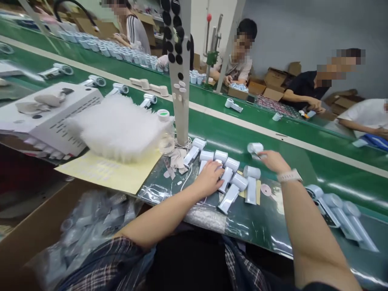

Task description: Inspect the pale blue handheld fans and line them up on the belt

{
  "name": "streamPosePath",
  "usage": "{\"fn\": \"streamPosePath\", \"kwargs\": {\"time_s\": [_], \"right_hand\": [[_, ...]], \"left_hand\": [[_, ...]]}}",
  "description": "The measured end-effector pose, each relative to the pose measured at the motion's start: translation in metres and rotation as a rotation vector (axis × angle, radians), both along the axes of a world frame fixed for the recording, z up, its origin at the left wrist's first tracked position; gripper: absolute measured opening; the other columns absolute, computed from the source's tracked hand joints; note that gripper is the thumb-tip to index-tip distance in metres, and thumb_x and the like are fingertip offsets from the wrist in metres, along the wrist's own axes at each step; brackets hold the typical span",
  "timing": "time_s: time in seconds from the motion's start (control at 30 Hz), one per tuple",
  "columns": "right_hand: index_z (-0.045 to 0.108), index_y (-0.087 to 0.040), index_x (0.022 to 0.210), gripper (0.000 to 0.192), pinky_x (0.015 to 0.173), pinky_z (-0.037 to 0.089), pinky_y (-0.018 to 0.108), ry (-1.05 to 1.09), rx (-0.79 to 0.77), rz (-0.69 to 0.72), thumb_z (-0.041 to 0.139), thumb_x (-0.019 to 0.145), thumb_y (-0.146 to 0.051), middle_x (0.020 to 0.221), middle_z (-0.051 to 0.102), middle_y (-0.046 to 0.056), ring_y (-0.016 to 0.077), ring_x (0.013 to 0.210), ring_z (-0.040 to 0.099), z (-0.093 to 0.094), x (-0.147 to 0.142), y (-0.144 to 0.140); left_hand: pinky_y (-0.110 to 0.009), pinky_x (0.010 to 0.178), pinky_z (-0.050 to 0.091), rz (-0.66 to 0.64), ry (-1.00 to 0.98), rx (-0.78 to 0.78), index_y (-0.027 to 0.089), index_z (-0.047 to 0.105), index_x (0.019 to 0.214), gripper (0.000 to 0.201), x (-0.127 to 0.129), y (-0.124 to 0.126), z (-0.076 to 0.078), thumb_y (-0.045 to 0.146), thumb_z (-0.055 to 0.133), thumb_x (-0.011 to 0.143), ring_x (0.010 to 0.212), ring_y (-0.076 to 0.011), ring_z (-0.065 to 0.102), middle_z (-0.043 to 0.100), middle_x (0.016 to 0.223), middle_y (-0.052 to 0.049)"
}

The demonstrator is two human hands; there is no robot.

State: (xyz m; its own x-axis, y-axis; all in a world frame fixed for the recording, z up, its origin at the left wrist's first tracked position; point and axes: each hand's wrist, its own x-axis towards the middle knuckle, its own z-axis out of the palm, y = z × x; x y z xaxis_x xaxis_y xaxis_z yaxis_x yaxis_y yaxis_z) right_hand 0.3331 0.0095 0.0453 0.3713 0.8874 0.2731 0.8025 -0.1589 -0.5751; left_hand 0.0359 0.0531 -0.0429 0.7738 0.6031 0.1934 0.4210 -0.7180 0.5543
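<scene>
My left hand (209,178) lies over a cluster of glossy light-blue plastic housings, each with a round drum-shaped head and a flat handle. Its fingers are spread and touch the housings; one housing (226,180) lies beside the fingertips. My right hand (274,161) reaches farther out, its fingers pinched at the near edge of another light-blue housing (255,148) over the green belt. Only that piece's round head shows clearly. Between my hands lie more housings, among them a tilted one (229,198) and one on yellow paper (251,190).
Several housings (333,200) lie at right by my forearm. At left are a white fluffy stack (118,125), a white metal box (60,117) and a bagged carton (91,226). A metal post (181,81) rises ahead. Co-workers (241,60) sit across the green conveyor belt (212,133).
</scene>
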Motion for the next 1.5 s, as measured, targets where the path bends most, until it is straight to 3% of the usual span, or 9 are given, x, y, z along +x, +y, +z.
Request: {"fn": "streamPosePath", "kwargs": {"time_s": [0.2,0.37,0.53,0.77,0.93,1.03,1.13,1.27,1.5], "right_hand": [[0.075,-0.017,0.112,0.028,0.101,0.063,0.045,-0.011,-0.324,-0.274,0.075,0.107,-0.044,0.119,0.075,0.008,0.022,0.11,0.072,-0.049,-0.04,-0.125],[0.075,-0.017,0.135,0.065,0.122,0.048,0.064,0.028,-0.431,-0.403,0.095,0.083,-0.05,0.165,0.053,0.025,0.0441,0.147,0.057,-0.072,-0.095,-0.11],[0.081,-0.015,0.129,0.041,0.114,0.055,0.055,0.062,-0.373,-0.441,0.08,0.092,-0.033,0.153,0.061,0.025,0.0413,0.133,0.067,-0.048,-0.087,-0.112],[0.073,-0.021,0.148,0.061,0.13,0.043,0.061,-0.064,-0.078,-0.178,0.082,0.093,-0.046,0.179,0.037,0.022,0.0436,0.157,0.047,-0.019,-0.149,-0.137],[0.066,-0.018,0.159,0.086,0.125,0.046,0.069,-0.158,0.062,0.012,0.086,0.089,-0.064,0.179,0.037,0.028,0.0493,0.156,0.049,-0.034,-0.181,-0.145],[0.077,-0.029,0.142,0.072,0.111,0.06,0.049,-0.114,0.053,0.106,0.074,0.092,-0.08,0.151,0.071,0.016,0.0347,0.132,0.069,-0.037,-0.135,-0.168],[0.074,-0.02,0.132,0.057,0.085,0.06,0.046,-0.119,0.032,-0.24,0.043,0.113,-0.064,0.108,0.077,0.018,0.0282,0.092,0.071,-0.039,-0.037,-0.197],[0.068,-0.014,0.118,0.047,0.093,0.047,0.061,-0.245,-0.062,-0.678,0.055,0.105,-0.057,0.116,0.067,0.03,0.0427,0.112,0.059,-0.062,0.087,-0.232],[0.071,-0.008,0.123,0.04,0.096,0.041,0.057,-0.434,-0.293,-0.693,0.061,0.096,-0.038,0.13,0.064,0.033,0.0484,0.123,0.052,-0.101,0.14,-0.258]], "left_hand": [[-0.064,0.134,0.042,-0.005,-0.059,0.002,0.014,0.075,0.12,0.028,0.001,0.006,0.0,0.019,0.07,0.093,0.146,-0.0375,0.06,0.067,0.146,-0.022],[-0.058,0.128,0.049,0.005,-0.166,-0.038,0.018,0.075,0.11,0.023,-0.001,0.022,-0.002,0.026,0.065,0.091,0.135,-0.0348,0.065,0.074,0.134,-0.018],[-0.06,0.126,0.047,0.087,-0.33,-0.043,0.021,0.073,0.089,0.031,-0.008,0.018,0.011,0.044,0.055,0.1,0.128,-0.0342,0.068,0.08,0.121,-0.015],[-0.051,0.117,0.059,-0.142,-0.831,-1.088,0.024,0.075,0.133,0.09,0.024,-0.067,0.035,0.091,0.082,0.075,0.129,-0.0346,0.075,0.08,0.137,-0.013],[-0.047,0.104,0.067,0.036,-0.924,-1.366,0.02,0.08,0.103,0.078,0.033,-0.076,0.029,0.086,0.094,0.064,0.108,-0.0336,0.082,0.084,0.097,-0.008],[-0.05,0.099,0.07,-0.001,-0.852,-1.377,0.017,0.079,0.09,0.077,0.021,-0.063,0.02,0.086,0.095,0.061,0.107,-0.0368,0.082,0.083,0.096,-0.011],[-0.051,0.101,0.07,0.023,-0.868,-1.243,0.017,0.078,0.087,0.073,0.005,-0.045,0.014,0.078,0.102,0.054,0.112,-0.0401,0.081,0.083,0.094,-0.012],[-0.052,0.098,0.071,0.071,-0.896,-1.138,0.019,0.08,0.095,0.079,-0.01,-0.024,0.012,0.072,0.107,0.044,0.114,-0.0423,0.081,0.083,0.091,-0.012],[-0.061,0.102,0.069,0.075,-0.917,-1.334,0.021,0.078,0.091,0.077,-0.009,-0.015,0.007,0.088,0.096,0.055,0.121,-0.0453,0.08,0.083,0.098,-0.012]]}}
